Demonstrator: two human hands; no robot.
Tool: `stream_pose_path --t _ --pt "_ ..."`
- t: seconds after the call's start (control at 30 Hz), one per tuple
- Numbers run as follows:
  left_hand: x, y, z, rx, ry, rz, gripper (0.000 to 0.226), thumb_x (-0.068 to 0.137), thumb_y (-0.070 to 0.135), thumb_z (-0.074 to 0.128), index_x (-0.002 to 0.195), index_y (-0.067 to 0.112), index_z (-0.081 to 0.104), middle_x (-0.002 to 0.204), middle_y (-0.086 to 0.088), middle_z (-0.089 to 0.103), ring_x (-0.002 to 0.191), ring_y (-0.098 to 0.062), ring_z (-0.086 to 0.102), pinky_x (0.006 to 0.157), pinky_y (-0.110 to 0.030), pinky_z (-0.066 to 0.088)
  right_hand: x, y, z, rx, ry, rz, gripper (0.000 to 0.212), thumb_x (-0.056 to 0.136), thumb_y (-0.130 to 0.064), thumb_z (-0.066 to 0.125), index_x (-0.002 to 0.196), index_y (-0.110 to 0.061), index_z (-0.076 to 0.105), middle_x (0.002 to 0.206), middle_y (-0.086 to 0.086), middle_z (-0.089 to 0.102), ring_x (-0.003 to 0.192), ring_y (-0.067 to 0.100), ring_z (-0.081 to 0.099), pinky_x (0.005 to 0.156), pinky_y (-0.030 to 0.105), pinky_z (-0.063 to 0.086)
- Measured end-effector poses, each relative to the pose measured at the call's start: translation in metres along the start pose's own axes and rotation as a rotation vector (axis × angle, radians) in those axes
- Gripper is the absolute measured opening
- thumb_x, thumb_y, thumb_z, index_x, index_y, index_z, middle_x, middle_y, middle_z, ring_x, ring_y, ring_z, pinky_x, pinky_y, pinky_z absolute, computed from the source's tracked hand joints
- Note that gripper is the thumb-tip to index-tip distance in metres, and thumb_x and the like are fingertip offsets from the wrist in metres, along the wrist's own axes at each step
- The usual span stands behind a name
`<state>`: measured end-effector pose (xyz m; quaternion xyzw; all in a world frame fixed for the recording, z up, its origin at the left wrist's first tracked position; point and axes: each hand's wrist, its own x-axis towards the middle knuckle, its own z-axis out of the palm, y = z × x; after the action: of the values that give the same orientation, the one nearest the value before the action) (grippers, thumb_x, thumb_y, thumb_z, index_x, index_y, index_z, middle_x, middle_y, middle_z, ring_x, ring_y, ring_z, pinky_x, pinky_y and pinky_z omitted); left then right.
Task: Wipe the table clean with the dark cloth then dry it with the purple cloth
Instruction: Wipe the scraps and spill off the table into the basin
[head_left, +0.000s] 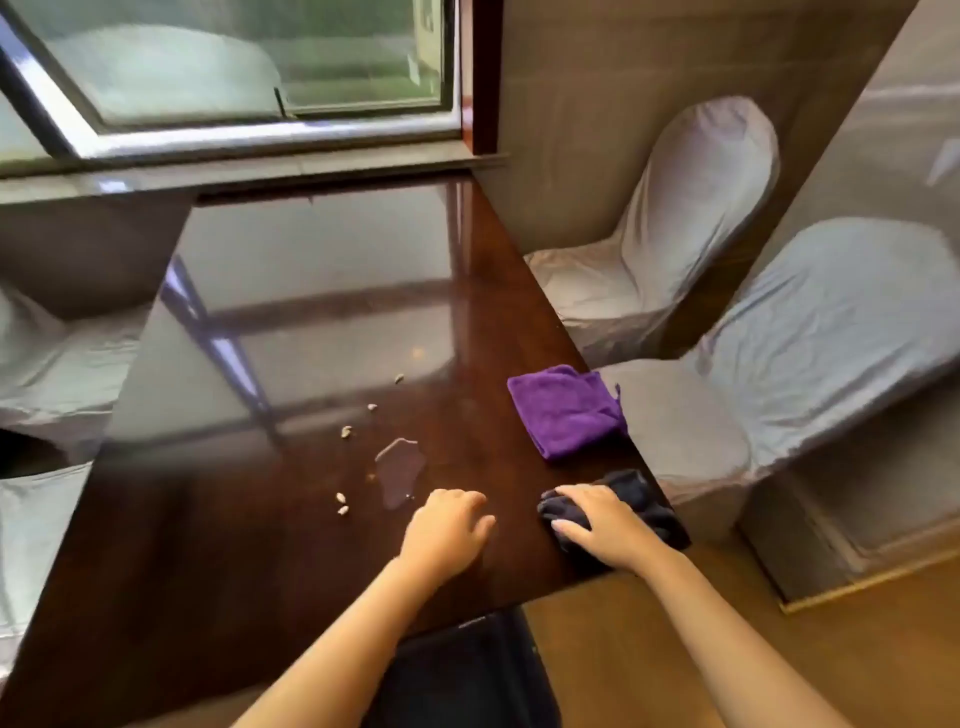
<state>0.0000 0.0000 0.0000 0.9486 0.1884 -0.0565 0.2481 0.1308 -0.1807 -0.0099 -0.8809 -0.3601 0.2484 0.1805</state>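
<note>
A glossy dark wooden table (260, 519) fills the middle of the view. On it lies a small puddle of water (400, 470) with several pale crumbs (345, 431) scattered to its left and above. The dark cloth (636, 493) sits bunched at the table's right edge, and my right hand (597, 525) rests on top of it, fingers curled into the fabric. The folded purple cloth (563, 413) lies just beyond it, partly over the edge. My left hand (447, 527) hovers palm down over the table just right of the puddle, holding nothing.
Two chairs in grey covers (675, 234) (831, 338) stand close to the table's right side. Another covered chair (47, 364) is on the left. A window (234, 67) and sill run behind the table's far end. Wooden floor shows at the lower right.
</note>
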Motion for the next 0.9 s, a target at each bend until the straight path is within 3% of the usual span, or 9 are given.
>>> stream_pose_path --t 0.17,0.37,0.63,0.8,0.9 --pt "0.011 0.050 0.054 0.027 -0.051 0.087 0.040 0.086 0.033 0.051 0.124 0.020 0.049 0.130 -0.003 0.055 0.119 -0.026 0.045 0.095 -0.039 0.042 -0.016 0.040 0.009 -0.185 -0.011 0.063 0.057 0.085 -0.039 0.058 0.134 -0.019 0.039 0.143 0.005 0.043 0.132 0.023 0.035 0.108 0.038 0.031" --pt "0.030 0.078 0.090 0.054 -0.033 0.116 0.051 0.086 0.032 0.054 0.134 0.021 0.040 0.141 -0.004 0.045 0.129 -0.025 0.036 0.104 -0.038 0.035 -0.014 0.070 0.020 -0.181 0.110 0.012 0.050 0.088 -0.025 0.057 0.135 -0.024 0.039 0.142 -0.002 0.043 0.130 0.017 0.035 0.108 0.032 0.029" --pt "0.043 0.084 0.099 -0.062 0.126 0.029 0.030 0.089 0.022 0.050 0.118 0.016 0.054 0.124 -0.005 0.057 0.116 -0.024 0.044 0.093 -0.037 0.041 0.005 0.079 0.025 -0.108 0.314 -0.075 0.024 0.087 -0.015 0.055 0.110 -0.020 0.062 0.110 0.001 0.066 0.102 0.022 0.054 0.084 0.031 0.040" --pt "0.045 0.074 0.069 -0.256 0.290 -0.023 0.025 0.091 0.015 0.047 0.114 0.014 0.056 0.116 -0.005 0.059 0.111 -0.020 0.045 0.091 -0.033 0.043 0.024 0.054 0.016 0.096 0.273 -0.156 0.025 0.091 -0.017 0.049 0.115 -0.021 0.056 0.111 0.000 0.063 0.103 0.015 0.052 0.086 0.027 0.044" --pt "0.045 0.056 0.041 -0.264 0.370 -0.035 0.024 0.090 0.012 0.048 0.113 0.013 0.056 0.114 -0.006 0.059 0.111 -0.021 0.044 0.091 -0.029 0.038 0.038 0.025 0.008 0.205 0.202 -0.243 0.024 0.092 -0.019 0.047 0.114 -0.025 0.053 0.108 -0.006 0.059 0.098 0.008 0.052 0.080 0.015 0.040"
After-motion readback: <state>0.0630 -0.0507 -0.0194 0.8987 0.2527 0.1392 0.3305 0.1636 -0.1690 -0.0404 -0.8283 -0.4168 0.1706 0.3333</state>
